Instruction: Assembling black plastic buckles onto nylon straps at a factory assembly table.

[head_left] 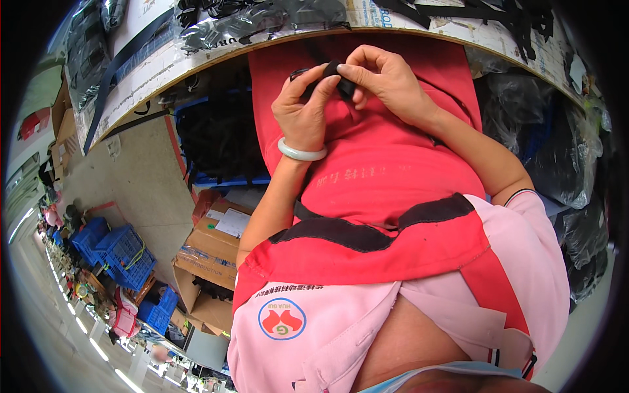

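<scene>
Black piece point(346, 90), red apron point(386, 180)

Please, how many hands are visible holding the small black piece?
2: the left hand, with a pale bangle at its wrist, and the right hand, both holding the small black piece in front of the red apron. Both show clearly.

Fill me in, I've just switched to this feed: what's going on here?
A person in a red apron is working bare-handed on a small black piece, held in front of the apron at the curved workbench. The left grip and right grip meet at it, fingertips pinching; its exact kind is hidden. On the bench lie bagged black goods and loose black straps. Below, to the left, sits a blue crate of black items.
</scene>
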The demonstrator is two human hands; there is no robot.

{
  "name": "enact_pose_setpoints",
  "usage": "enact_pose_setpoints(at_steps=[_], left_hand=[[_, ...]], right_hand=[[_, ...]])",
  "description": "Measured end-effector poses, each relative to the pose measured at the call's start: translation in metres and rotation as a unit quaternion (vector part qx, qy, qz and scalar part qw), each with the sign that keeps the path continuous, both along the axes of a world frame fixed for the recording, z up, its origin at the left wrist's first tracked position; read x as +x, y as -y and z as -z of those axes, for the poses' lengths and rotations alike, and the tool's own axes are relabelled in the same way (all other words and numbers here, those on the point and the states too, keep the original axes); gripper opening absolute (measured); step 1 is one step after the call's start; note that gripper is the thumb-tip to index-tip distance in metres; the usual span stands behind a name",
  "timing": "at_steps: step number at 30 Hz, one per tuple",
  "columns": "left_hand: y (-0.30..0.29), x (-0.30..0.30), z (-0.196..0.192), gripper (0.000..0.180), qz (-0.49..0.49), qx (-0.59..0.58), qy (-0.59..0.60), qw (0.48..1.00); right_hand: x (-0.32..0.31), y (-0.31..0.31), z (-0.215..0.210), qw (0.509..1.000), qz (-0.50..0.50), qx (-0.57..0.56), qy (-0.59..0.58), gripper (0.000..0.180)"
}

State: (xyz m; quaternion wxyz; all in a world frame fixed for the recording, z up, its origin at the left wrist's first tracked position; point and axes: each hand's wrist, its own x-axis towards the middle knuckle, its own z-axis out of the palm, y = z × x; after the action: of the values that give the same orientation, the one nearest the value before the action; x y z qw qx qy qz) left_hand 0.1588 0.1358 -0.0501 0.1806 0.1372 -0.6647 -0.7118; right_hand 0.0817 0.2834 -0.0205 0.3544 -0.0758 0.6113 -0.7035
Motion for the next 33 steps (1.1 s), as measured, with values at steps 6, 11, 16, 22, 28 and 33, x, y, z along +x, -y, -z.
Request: enact_pose_setpoints(at_steps=[6,11,16,22,28,33], left_hand=[[0.008,0.007,-0.019,0.016,0.068,0.054,0.016,0.996],[0.048,0.036,-0.044,0.011,0.143,-0.005,0.112,0.983],[0.139,0.115,-0.091,0.017,0.049,-0.052,0.234,0.97],[0.143,0.124,-0.079,0.043,-0.011,-0.115,0.236,0.965],[0.036,0.056,-0.04,0.063,0.231,0.069,0.162,0.957],[0.019,0.03,-0.032,0.02,0.176,0.115,0.176,0.962]], right_hand=[[-0.022,-0.009,0.007,0.974,-0.131,-0.017,0.187,0.022],[-0.023,0.005,0.011,0.988,-0.12,0.004,0.093,0.021],[-0.025,0.009,-0.001,0.994,-0.107,0.027,0.001,0.022],[-0.013,0.02,0.019,0.973,-0.213,0.091,-0.014,0.02],[0.004,0.033,-0.001,0.953,-0.298,0.044,-0.033,0.021],[-0.01,0.008,0.001,0.948,-0.156,0.079,-0.265,0.014]])
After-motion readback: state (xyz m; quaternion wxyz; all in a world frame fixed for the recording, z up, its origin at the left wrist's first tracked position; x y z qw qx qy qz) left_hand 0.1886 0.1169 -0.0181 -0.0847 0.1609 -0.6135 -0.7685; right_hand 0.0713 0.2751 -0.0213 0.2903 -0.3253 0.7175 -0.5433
